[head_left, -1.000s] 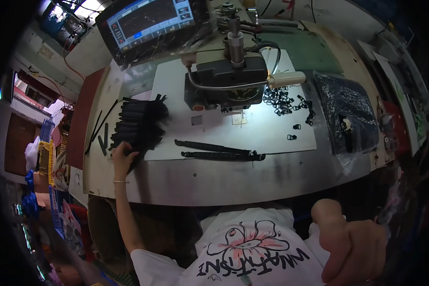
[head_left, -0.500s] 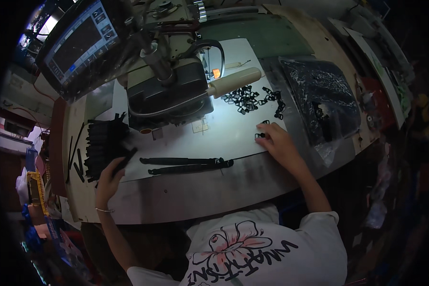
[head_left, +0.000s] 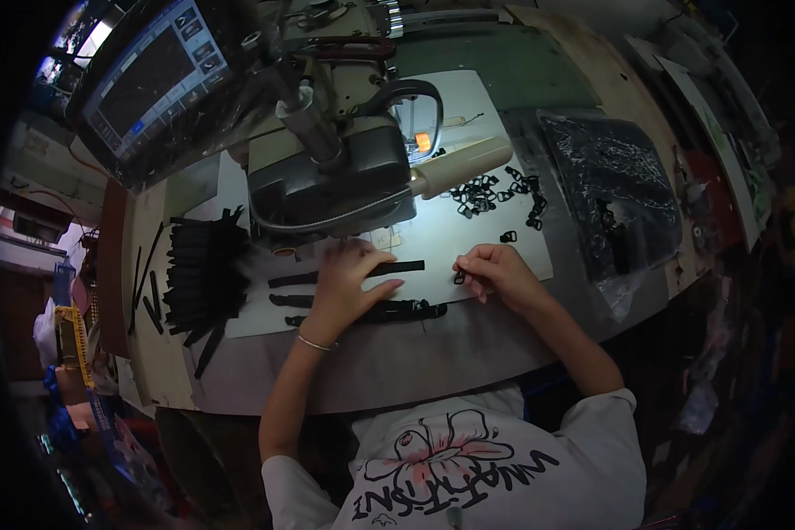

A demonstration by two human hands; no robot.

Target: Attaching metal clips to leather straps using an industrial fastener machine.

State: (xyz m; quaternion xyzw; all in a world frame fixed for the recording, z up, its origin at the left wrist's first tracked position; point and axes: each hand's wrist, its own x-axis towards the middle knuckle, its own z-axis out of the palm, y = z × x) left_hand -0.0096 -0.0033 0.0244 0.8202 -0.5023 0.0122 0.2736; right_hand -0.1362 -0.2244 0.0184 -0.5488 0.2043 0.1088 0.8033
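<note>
My left hand (head_left: pixel 349 287) is over a black strap (head_left: pixel 408 267) on the white work surface. Its thumb and forefinger are apart on either side of the strap, and its other fingers are partly smeared by motion. Below it lie two more black straps (head_left: pixel 397 311), partly hidden by that hand. My right hand (head_left: pixel 499 272) is closed, pinching a small black buckle (head_left: pixel 459 276) just off the strap's right end. Another loose black buckle (head_left: pixel 509 237) lies just beyond my right hand.
A sewing machine head (head_left: pixel 331 177) with a pale handle (head_left: pixel 464 168) overhangs the work surface. Black straps are heaped (head_left: pixel 205 274) at left. Several loose buckles (head_left: pixel 477 194) lie at far right, beside a clear plastic bag (head_left: pixel 605 194) of black items. A screen (head_left: pixel 155 79) stands at upper left.
My left hand has moved right from the strap heap, and a third strap now lies under it. My right hand has come left and nearer with a buckle, leaving another behind.
</note>
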